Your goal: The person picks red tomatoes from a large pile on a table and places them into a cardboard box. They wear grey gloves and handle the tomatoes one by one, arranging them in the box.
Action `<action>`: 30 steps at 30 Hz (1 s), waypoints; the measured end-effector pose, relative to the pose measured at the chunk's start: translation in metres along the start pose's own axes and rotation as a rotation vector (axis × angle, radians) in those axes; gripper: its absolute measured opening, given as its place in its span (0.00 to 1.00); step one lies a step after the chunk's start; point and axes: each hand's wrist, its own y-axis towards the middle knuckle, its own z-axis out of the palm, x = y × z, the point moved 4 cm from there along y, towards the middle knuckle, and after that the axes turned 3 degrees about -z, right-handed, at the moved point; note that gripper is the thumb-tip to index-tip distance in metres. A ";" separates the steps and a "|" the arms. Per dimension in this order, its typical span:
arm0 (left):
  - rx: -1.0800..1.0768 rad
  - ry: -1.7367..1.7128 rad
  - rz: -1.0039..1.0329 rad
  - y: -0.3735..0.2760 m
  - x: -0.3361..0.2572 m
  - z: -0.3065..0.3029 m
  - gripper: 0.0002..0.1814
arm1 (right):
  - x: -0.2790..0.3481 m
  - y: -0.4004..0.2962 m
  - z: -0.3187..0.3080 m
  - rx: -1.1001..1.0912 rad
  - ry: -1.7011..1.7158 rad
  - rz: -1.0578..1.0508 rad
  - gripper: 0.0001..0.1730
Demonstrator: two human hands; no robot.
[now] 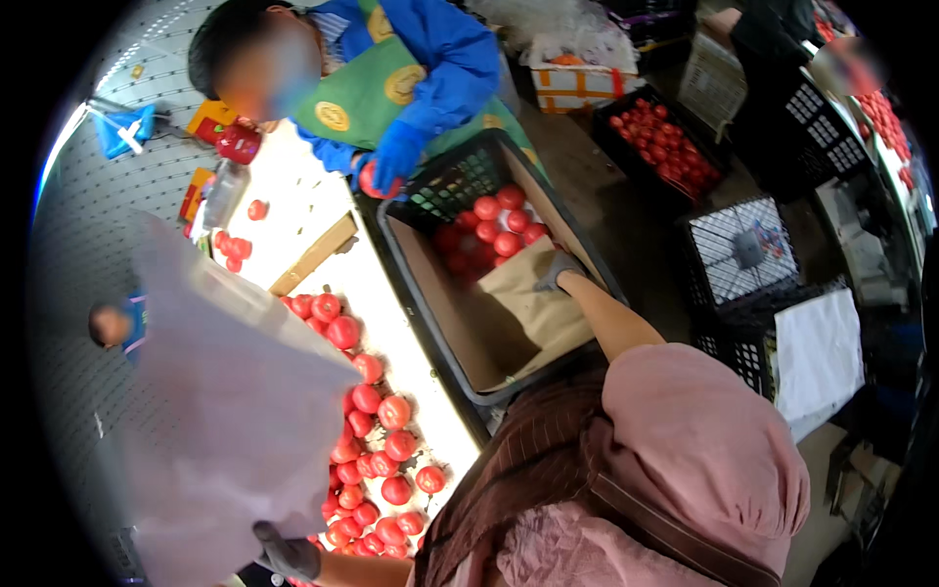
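Note:
At the lower left, my left hand [288,554] in a grey glove grips the lower edge of a large pale sheet of paper [235,411]. The sheet hangs over part of the lit table and hides some tomatoes. My right hand [559,271], also gloved in grey, reaches into a black plastic crate [440,330] and touches a brown paper sheet [539,304] there. Whether its fingers pinch the sheet is unclear. Brown cardboard lines the crate's sides. Red tomatoes [506,220] lie at its far end, partly beside the brown sheet.
Loose tomatoes [396,447] cover the near part of the white table [433,411], with a wooden bar [315,253] across it. Opposite, a co-worker's blue-gloved hand [400,154] holds a tomato [378,182] by the crate. Another tomato crate [660,147] and stacked crates [741,249] stand right.

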 end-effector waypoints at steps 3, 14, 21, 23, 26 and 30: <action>0.173 0.065 0.254 0.008 0.013 0.064 0.21 | 0.007 -0.026 -0.021 0.058 0.152 -0.347 0.40; 1.028 -0.574 0.693 -0.141 -0.173 0.336 0.18 | -0.128 -0.258 -0.253 -0.720 1.740 -0.658 0.16; 1.222 -0.653 1.205 -0.301 -0.245 0.361 0.16 | -0.392 -0.462 -0.252 -1.422 1.418 -0.099 0.18; 1.213 -0.689 1.215 -0.339 -0.259 0.373 0.16 | -0.464 -0.505 -0.236 -1.469 1.479 -0.028 0.21; 1.230 -0.795 1.281 -0.418 -0.292 0.394 0.17 | -0.635 -0.571 -0.190 -1.431 0.834 0.604 0.26; 1.385 -0.723 1.448 -0.522 -0.354 0.401 0.22 | -0.671 -0.586 -0.126 -1.113 0.667 0.972 0.50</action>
